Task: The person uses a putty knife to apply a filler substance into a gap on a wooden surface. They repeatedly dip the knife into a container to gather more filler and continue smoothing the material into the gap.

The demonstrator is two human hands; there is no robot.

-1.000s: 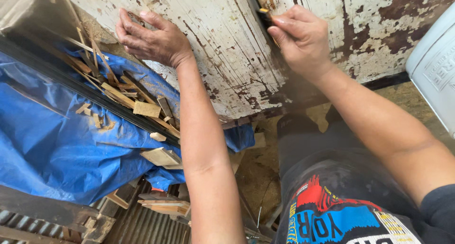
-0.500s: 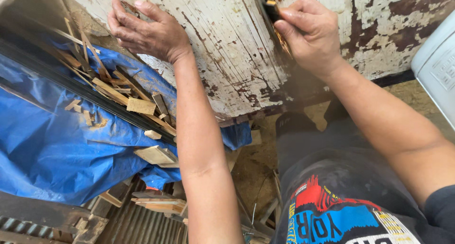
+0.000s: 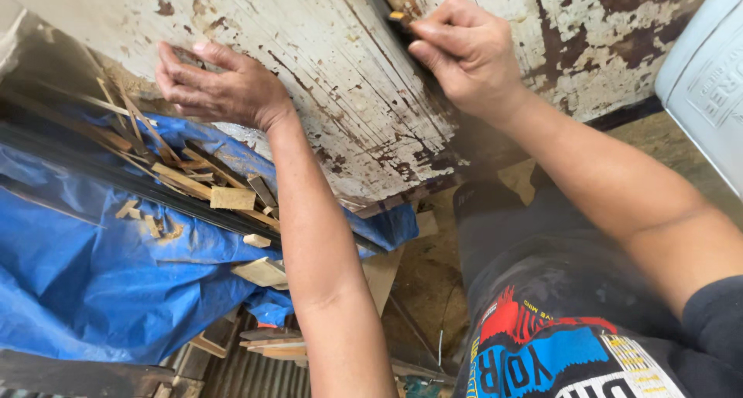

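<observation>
A worn white-painted wooden panel (image 3: pixel 325 81) with peeling paint and brown patches fills the top of the head view. My left hand (image 3: pixel 220 88) rests with bent fingers on its left edge. My right hand (image 3: pixel 464 54) is closed on a small yellowish tool (image 3: pixel 398 17) pressed into a dark gap (image 3: pixel 422 88) that runs down the panel. Only the tool's tip shows above my fingers.
A blue tarp (image 3: pixel 101 290) covers the lower left, with several wood scraps (image 3: pixel 224 193) lying on it. A pale grey-blue plastic container (image 3: pixel 708 88) stands at the right edge. Timber offcuts and corrugated metal lie below. My dark printed shirt fills the lower right.
My right hand has slid a little along the dark gap with the tool. My left hand has kept its hold on the panel's edge.
</observation>
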